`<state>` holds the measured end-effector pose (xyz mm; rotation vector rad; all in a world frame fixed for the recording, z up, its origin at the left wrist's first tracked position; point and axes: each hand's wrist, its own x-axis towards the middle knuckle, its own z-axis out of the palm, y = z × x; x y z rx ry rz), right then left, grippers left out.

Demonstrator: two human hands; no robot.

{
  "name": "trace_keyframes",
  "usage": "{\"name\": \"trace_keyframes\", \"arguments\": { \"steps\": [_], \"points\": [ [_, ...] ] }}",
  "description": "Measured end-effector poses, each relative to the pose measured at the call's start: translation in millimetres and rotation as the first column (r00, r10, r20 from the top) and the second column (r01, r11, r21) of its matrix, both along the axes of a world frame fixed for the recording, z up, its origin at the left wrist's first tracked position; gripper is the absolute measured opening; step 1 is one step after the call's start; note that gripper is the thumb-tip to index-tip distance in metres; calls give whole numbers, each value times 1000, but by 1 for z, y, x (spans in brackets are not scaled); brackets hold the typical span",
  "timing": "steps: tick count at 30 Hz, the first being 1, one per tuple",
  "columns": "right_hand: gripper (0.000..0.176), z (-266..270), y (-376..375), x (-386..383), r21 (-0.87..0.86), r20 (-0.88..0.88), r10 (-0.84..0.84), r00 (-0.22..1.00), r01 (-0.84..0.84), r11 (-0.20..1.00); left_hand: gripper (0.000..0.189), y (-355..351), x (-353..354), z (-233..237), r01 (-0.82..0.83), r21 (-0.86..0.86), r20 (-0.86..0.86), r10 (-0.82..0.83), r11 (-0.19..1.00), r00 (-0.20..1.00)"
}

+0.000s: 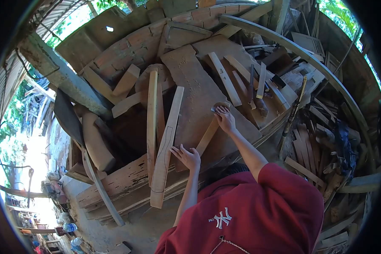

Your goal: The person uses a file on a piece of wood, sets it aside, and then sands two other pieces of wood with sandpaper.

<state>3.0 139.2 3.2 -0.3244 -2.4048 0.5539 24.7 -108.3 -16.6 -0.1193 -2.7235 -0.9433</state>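
**Inspector:** On the left, a long plank [165,144] with a pencilled curve lies across the wide slab [194,84]. Your left hand [187,157] lies open beside it, fingers spread. It rests flat at the lower end of the narrow strip [207,133].

**Second inspector:** Confirmed. Your right hand [225,119] bears on the strip's upper end, fingers over a small pad [218,106]. I cannot tell whether you are gripping it. Loose battens [225,80] lie further right on the slab.

light: bright daylight from upper left and right openings | glare: overexposed at left edge | shade: soft under roof | lens: strong fisheye, black corners | focus: sharp centre
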Motion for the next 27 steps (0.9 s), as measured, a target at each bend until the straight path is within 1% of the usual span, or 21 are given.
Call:
{"name": "trace_keyframes", "arguments": {
  "steps": [4,7,10,14,17,20,23,26,27],
  "points": [
    [29,-6,-3,-6,-8,-7,-28,1000,28,1000,48,-3,-2,0,22,-23,-36,-23,1000,999],
    [29,-6,-6,-7,-52,16,-60,998,60,997,49,-4,-1,2,40,-20,-7,-40,999,999],
    [31,-4,-10,-4,-56,43,-73,996,75,996,48,-4,-1,3,40,-48,-7,-41,998,999],
    [33,-5,-12,4,-56,57,-35,998,38,998,49,-6,-1,0,68,-77,-48,-72,995,996],
    [33,0,-14,10,-65,83,-51,995,56,996,48,-7,-3,3,66,-97,-106,-76,993,991],
    [34,-1,-13,11,-51,91,-45,995,49,998,50,-9,-7,-1,172,-35,-180,-175,984,968],
    [35,-4,-12,11,3,83,-24,996,24,1000,60,-10,-1,13,273,-84,-199,-285,958,938],
    [35,-2,-13,12,-13,75,-21,997,22,1000,74,-17,7,32,439,-5,-141,-435,899,889],
    [35,-1,-12,11,-10,71,-15,997,16,1000,76,-20,10,36,437,-11,-110,-435,900,894]
  ]
}}
